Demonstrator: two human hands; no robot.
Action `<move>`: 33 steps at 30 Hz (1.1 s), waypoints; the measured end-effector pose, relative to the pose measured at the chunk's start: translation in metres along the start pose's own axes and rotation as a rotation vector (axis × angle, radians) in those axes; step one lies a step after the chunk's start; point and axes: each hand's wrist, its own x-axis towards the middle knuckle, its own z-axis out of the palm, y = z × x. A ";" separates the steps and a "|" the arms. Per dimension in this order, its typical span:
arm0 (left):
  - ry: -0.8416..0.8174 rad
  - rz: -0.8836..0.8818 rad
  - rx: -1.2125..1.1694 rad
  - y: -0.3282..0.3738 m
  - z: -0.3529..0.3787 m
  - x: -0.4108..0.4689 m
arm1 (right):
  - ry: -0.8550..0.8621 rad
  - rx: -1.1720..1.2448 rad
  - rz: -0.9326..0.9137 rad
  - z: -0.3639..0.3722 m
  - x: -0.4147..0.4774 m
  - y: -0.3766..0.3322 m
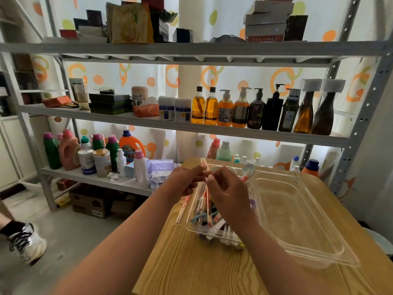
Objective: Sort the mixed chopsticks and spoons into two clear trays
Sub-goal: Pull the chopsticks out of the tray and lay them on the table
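The left forearm [131,235] and the right forearm [276,252] are bare along all the length that shows, from the bottom edge of the view up to the wrists. The left hand [187,180] and the right hand [228,193] are bare as well. Both forearms look thick near the camera and taper toward the hands (the wide-angle lens stretches whatever is close). The fingernails are too small to make out.

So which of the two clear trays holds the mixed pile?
The left tray, under the left hand and right hand: chopsticks and spoons crowd it. The right tray beside it looks bare.
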 end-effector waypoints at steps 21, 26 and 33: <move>0.196 0.052 0.715 -0.051 -0.034 0.025 | -0.187 -0.414 0.278 -0.007 -0.006 0.023; 0.170 0.021 0.809 -0.065 -0.034 0.033 | -0.194 -0.424 0.285 -0.007 -0.004 0.022; 0.162 -0.026 0.856 -0.076 -0.032 0.037 | -0.246 -0.433 0.301 -0.007 -0.004 0.021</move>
